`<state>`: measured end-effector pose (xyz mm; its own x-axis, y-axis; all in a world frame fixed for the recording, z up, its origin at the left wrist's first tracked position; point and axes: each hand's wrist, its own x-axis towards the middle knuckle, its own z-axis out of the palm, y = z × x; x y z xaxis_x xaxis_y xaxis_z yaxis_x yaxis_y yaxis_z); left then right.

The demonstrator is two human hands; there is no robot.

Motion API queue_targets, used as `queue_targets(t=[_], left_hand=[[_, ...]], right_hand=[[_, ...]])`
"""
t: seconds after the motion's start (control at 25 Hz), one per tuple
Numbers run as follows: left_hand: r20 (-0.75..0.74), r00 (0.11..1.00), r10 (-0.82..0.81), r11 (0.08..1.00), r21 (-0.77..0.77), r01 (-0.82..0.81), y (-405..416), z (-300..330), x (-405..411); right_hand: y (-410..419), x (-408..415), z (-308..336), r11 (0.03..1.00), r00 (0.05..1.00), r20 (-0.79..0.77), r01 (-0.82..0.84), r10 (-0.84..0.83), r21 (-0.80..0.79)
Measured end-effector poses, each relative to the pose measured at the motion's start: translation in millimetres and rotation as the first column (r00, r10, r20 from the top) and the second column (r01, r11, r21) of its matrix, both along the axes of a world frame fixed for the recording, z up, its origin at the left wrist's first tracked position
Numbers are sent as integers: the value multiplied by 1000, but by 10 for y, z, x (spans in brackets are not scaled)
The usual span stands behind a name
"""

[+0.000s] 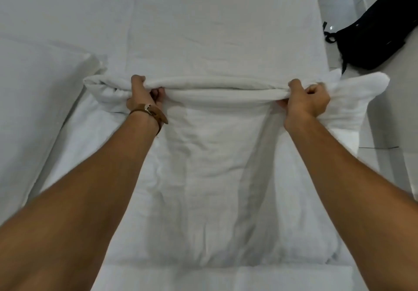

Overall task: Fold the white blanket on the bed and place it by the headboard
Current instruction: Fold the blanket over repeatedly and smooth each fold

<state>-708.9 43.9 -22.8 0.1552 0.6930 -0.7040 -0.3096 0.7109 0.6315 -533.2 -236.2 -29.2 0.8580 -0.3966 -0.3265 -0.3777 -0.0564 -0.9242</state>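
The white blanket [217, 159] lies in a long folded strip across the bed [214, 23], running from me toward the far side. Its far edge is bunched into a thick roll. My left hand [141, 93], with a brown strap on the wrist, grips that roll near its left end. My right hand [304, 100] grips the same roll near its right end. Both arms are stretched out, and the edge is lifted slightly off the sheet. The blanket's right corner hangs past the bed's side.
A white pillow [38, 91] lies at the left. A black bag [380, 26] sits on the pale tiled floor [389, 177] to the right of the bed. The white sheet stretches beyond the blanket's roll.
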Motion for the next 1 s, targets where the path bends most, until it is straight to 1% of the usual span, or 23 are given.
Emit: queue_targets(t=[0.08,0.16,0.2,0.24,0.28,0.32,0.36,0.4,0.44,0.48,0.52,0.6,0.68,0.72,0.76,0.8,0.92,1.0], left_hand=[[-9,999,-41,999,19,41,98,-212,60],[-52,989,-139,988,56,142,149,-396,104],[-96,972,-213,970,98,222,151,-466,131],[-171,936,-308,923,187,337,136,-523,151],[-313,857,-410,811,306,500,96,-558,146],[-514,712,-478,596,406,693,44,-599,114],[-723,512,-464,277,431,859,-20,-642,52],[-889,301,-344,-45,336,941,-75,-699,-30],[-973,135,-188,-257,181,949,-134,-754,-124],[-998,28,-61,-361,48,931,-177,-833,-222],[-999,-29,17,-394,-33,918,-221,-899,-317],[-996,-70,55,-365,-86,927,-327,-969,-480],[-995,-94,37,-311,-101,945,-489,-990,-601],[-994,-110,12,-298,-108,948,-615,-970,-653],[-993,-121,-7,-299,-114,947,-759,-954,-714],[-992,-129,-13,-319,-118,940,-912,-942,-794],[-988,-157,1,-384,-145,912,-1475,-900,-1283],[-983,-183,1,-372,-170,913,-1770,-842,-1727]], right_hand=[[62,102,-224,998,999,19,-51,51,23],[78,148,-377,989,989,8,-150,150,-2],[62,162,-459,973,975,1,-222,222,-69],[40,126,-507,932,947,17,-312,320,-183],[7,44,-526,847,889,44,-419,457,-327],[-52,-43,-575,680,778,49,-514,626,-524],[-137,-132,-619,426,633,-14,-537,774,-728],[-241,-180,-666,168,516,-117,-473,848,-865],[-353,-197,-686,12,468,-193,-399,862,-917],[-472,-174,-723,-62,469,-236,-357,851,-932],[-577,-144,-729,-92,481,-258,-341,838,-935],[-697,-125,-748,-113,509,-300,-365,807,-924],[-682,-311,-772,-74,545,-334,-444,769,-893],[-660,-489,-787,-52,556,-359,-492,749,-869],[-640,-706,-800,-43,553,-388,-535,737,-844],[-637,-940,-816,-48,542,-413,-563,732,-825],[-873,-1617,-778,-74,495,-435,-592,752,-802],[-1150,-1973,-714,-104,458,-456,-609,763,-786]])
